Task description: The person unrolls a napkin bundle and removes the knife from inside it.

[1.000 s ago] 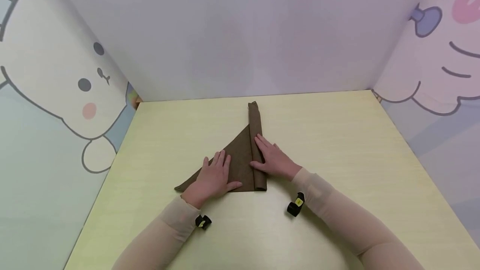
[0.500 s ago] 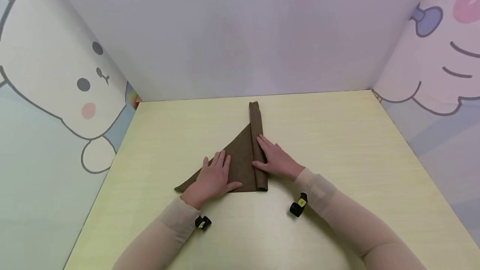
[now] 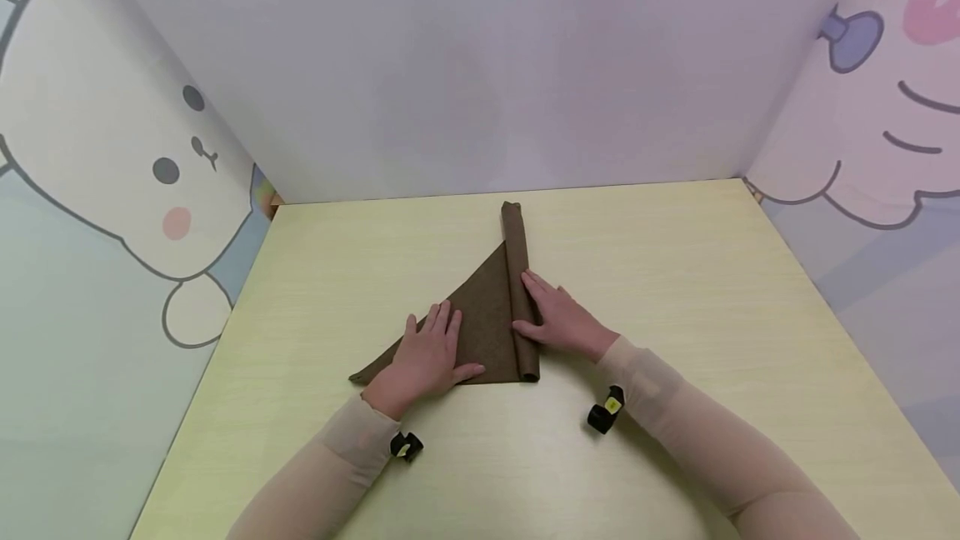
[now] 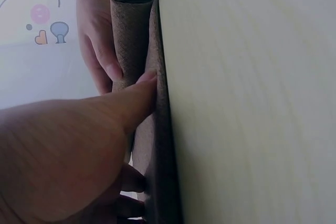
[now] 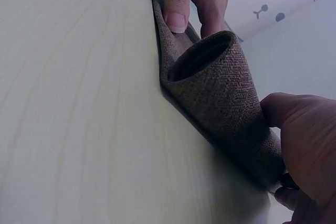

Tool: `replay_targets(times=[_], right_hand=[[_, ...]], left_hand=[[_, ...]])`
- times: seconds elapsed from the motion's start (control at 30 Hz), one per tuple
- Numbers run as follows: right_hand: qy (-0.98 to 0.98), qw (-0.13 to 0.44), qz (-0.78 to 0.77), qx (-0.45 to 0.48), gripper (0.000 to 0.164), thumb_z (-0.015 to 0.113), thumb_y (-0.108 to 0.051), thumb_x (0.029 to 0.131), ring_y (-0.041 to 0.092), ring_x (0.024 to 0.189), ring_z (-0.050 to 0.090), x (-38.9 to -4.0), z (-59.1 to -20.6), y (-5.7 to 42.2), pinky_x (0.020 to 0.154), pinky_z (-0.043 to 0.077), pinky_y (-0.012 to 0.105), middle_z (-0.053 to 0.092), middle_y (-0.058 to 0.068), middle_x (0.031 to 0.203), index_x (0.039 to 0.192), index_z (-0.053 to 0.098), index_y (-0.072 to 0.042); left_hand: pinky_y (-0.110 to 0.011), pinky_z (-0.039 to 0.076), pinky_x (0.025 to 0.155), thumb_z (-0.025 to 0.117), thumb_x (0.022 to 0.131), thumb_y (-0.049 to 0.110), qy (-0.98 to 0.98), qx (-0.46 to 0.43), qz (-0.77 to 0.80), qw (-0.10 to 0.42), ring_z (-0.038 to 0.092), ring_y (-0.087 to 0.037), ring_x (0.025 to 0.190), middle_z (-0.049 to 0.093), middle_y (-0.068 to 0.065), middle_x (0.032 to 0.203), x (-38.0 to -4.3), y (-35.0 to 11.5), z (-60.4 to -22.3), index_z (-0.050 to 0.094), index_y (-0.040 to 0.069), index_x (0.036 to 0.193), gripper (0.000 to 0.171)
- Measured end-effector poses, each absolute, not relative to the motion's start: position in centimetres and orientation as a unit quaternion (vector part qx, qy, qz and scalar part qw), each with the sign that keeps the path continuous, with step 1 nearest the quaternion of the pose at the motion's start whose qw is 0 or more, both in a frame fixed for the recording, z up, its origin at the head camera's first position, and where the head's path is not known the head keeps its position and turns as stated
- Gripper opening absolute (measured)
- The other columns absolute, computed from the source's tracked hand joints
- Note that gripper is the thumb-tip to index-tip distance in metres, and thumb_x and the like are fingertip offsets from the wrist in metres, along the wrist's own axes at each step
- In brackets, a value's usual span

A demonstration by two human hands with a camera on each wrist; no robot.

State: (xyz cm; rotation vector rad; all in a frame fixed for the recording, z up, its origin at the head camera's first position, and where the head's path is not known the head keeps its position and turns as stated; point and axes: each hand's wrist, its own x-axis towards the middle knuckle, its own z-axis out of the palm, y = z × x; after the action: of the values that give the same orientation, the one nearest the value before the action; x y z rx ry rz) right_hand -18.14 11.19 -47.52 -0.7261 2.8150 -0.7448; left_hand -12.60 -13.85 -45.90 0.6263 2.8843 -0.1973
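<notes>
Your cloth [image 3: 487,315] is dark brown with a coarse, herringbone-like weave, lying near the middle of the table [image 3: 675,273], a little toward its near side. Its flat part forms a triangle whose long edge slopes down to a point at the near left, and its right edge is wound into a narrow roll [image 3: 520,290] that runs from near to far, sticking out past the triangle's far tip. The right wrist view shows the roll's near end open and hollow, a loose tube. Your left hand [image 3: 427,357] lies flat on the triangle, fingers straight and spread, thumb out to the right, grasping nothing. Your right hand [image 3: 558,319] rests against the right side of the roll, fingers nearly straight along it and thumb touching it lower down, pressing rather than clutching. The table is pale yellow-green with a faint wood grain. A plain lilac wall [image 3: 480,65] stands behind it, and side panels with cartoon animals stand at left [image 3: 112,190] and right [image 3: 885,107].
</notes>
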Motion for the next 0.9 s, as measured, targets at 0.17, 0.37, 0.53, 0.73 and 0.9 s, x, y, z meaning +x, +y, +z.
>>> replay_targets(times=[0.17,0.37,0.53,0.73,0.9], right_hand=[[0.935,0.072,-0.249,-0.241,0.086,0.059,-0.044,0.093,0.027,0.144,0.022,-18.2,-47.4,11.5,0.111,0.019,0.055,0.017,0.014,0.159,0.153,0.016,-0.001],[0.933,0.067,-0.25,-0.248,0.086,0.06,-0.044,0.093,0.028,0.143,0.023,-18.1,-47.3,11.9,0.11,0.02,0.057,0.019,0.016,0.158,0.153,0.016,0.0],[0.933,0.07,-0.252,-0.248,0.085,0.06,-0.042,0.094,0.028,0.143,0.022,-18.0,-47.2,12.0,0.11,0.02,0.057,0.02,0.016,0.157,0.153,0.017,0.0],[0.932,0.07,-0.248,-0.254,0.083,0.059,-0.041,0.094,0.029,0.143,0.023,-17.9,-47.1,12.3,0.11,0.02,0.057,0.021,0.017,0.157,0.152,0.018,0.001],[0.932,0.078,-0.243,-0.258,0.082,0.058,-0.041,0.095,0.028,0.143,0.023,-17.9,-47.0,12.5,0.111,0.019,0.057,0.021,0.016,0.157,0.153,0.018,0.0]], left_hand=[[-0.058,0.023,0.108,0.037,0.087,0.076,0.971,0.207,-0.067,0.096,0.02,-0.031,0.144,0.019,-0.018,0.157,-12.6,-13.9,-45.9,0.026,0.005,0.152,0.098],[-0.058,0.023,0.108,0.038,0.086,0.076,0.972,0.207,-0.062,0.095,0.02,-0.03,0.144,0.019,-0.017,0.157,-12.5,-14.0,-45.9,0.025,0.005,0.152,0.098],[-0.059,0.024,0.107,0.038,0.086,0.077,0.972,0.211,-0.063,0.087,0.021,-0.03,0.144,0.02,-0.017,0.157,-12.6,-14.4,-46.1,0.026,0.005,0.152,0.098],[-0.059,0.026,0.106,0.041,0.084,0.077,0.972,0.215,-0.057,0.078,0.023,-0.031,0.143,0.023,-0.017,0.156,-12.7,-14.6,-46.2,0.029,0.005,0.151,0.099],[-0.06,0.026,0.106,0.042,0.084,0.077,0.973,0.209,-0.053,0.083,0.022,-0.031,0.144,0.023,-0.017,0.156,-12.5,-14.9,-46.2,0.028,0.005,0.151,0.1]])
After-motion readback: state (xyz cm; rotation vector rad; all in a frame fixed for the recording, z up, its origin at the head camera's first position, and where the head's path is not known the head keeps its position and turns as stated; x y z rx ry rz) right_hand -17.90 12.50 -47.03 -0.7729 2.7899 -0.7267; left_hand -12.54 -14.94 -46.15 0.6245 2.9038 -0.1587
